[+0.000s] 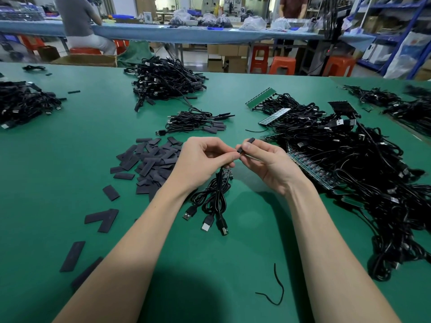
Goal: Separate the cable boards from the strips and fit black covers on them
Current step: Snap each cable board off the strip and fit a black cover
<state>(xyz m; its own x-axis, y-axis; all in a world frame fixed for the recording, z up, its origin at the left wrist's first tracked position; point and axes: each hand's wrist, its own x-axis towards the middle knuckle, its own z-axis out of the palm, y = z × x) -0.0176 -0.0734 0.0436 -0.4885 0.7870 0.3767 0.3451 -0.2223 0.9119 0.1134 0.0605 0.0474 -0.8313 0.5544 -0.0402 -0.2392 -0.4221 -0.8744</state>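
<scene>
Pinching a black cover, the right hand meets the left hand gripping cables.

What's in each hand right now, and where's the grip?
Left hand grips a bundle of cables near the board ends, USB plugs hanging below. Right hand pinches a black cover around its middle.
</scene>
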